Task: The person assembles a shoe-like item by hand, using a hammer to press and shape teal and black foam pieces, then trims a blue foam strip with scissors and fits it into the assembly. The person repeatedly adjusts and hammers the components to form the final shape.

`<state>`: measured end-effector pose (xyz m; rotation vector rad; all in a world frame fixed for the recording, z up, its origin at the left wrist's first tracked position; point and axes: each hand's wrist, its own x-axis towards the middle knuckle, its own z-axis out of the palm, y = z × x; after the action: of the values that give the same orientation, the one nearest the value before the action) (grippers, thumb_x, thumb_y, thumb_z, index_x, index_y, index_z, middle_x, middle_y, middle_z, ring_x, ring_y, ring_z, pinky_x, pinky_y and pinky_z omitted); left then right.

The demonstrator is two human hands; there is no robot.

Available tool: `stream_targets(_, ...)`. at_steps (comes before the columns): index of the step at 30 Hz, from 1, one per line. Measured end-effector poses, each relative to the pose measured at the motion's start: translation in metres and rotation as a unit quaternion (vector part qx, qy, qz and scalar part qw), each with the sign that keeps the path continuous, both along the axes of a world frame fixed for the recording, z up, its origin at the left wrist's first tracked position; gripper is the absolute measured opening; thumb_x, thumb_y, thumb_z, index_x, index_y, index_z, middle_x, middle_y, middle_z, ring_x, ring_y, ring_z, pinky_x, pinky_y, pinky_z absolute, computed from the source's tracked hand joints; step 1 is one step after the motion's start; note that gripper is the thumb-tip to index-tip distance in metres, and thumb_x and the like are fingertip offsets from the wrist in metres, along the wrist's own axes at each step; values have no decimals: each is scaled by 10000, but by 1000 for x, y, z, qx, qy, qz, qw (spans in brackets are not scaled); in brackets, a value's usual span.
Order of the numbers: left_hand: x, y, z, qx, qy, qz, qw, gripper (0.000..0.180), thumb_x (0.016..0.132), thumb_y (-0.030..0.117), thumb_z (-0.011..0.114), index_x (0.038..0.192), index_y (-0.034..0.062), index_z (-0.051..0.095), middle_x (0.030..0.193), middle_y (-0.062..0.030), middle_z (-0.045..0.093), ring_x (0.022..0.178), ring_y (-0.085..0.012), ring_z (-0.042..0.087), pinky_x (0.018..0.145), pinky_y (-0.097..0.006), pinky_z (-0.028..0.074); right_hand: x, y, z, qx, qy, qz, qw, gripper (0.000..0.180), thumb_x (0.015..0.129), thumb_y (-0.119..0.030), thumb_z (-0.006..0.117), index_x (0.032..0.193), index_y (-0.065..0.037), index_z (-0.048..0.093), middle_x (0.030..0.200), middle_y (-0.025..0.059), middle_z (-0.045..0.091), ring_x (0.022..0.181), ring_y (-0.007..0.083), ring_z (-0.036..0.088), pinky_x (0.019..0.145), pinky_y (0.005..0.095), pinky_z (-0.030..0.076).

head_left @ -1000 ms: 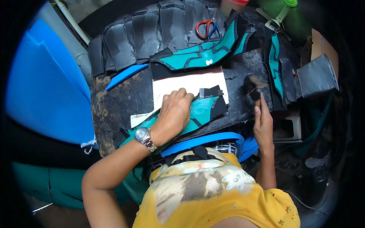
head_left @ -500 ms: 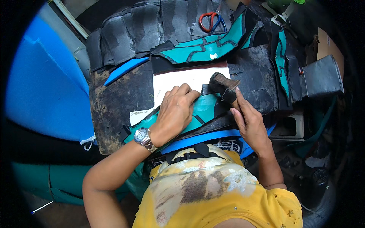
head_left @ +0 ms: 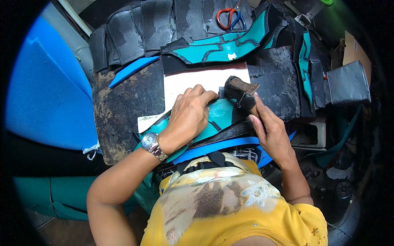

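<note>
Right hand [head_left: 269, 129] grip clenched on dark block tool [head_left: 242, 92]; left hand [head_left: 189, 117] flat, released, pressing teal panel [head_left: 219, 117].

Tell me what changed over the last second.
The right hand carried the dark block tool leftward from the board's right side to the teal piece, beside the left fingers. The left hand stayed pressed on that piece; the scissors stayed put.

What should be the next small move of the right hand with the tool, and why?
Probably bring the dark block-headed tool down onto the teal and black piece. The right hand holds it raised just above that piece's upper edge, while the left hand presses the piece flat on the white sheet, fingertips close to the tool, so the stroke should land clear of them.
</note>
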<state>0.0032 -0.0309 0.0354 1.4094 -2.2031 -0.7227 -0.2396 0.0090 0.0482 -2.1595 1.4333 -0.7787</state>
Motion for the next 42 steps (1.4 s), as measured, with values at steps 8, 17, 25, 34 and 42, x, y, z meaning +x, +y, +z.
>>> stream_targets(8,-2,5,2,-42,-41,-11,998,320,826,-32,641,1126,57,706,1018,-114,606,989,-309,579,877,-419,451,0,-6,5,-29,-4,31,999,567,970,-71,627,1493,-7,417,1023,224,652,865,418,663,757,444,539)
stream_targets(17,-1,8,-1,-90,-32,-24,995,325,806,-47,585,1102,-7,712,1002,-133,601,945,-295,564,821,-404,435,11,-7,19,-2,46,41,998,572,986,-138,611,1508,-28,404,1024,212,648,822,426,663,703,482,543)
stream_targets(25,0,9,1,-85,-15,-25,996,308,789,-74,634,1079,-13,715,994,-130,631,958,-307,587,850,-413,453,11,-7,25,5,70,27,997,538,997,-157,593,1493,-36,422,1041,205,658,825,433,667,712,495,551)
stream_targets(34,8,5,0,-79,5,-17,997,155,834,23,722,980,-22,690,978,-142,631,922,-334,592,834,-415,487,8,-10,18,17,84,47,995,532,997,-162,595,1484,-30,428,1054,210,669,848,434,670,734,497,552)
stream_targets(42,8,5,-2,-109,-35,-35,993,136,796,0,723,931,-14,727,913,-123,638,889,-315,587,820,-407,489,9,-12,23,9,82,51,995,537,990,-139,599,1485,-30,421,1051,210,668,857,435,669,739,495,548)
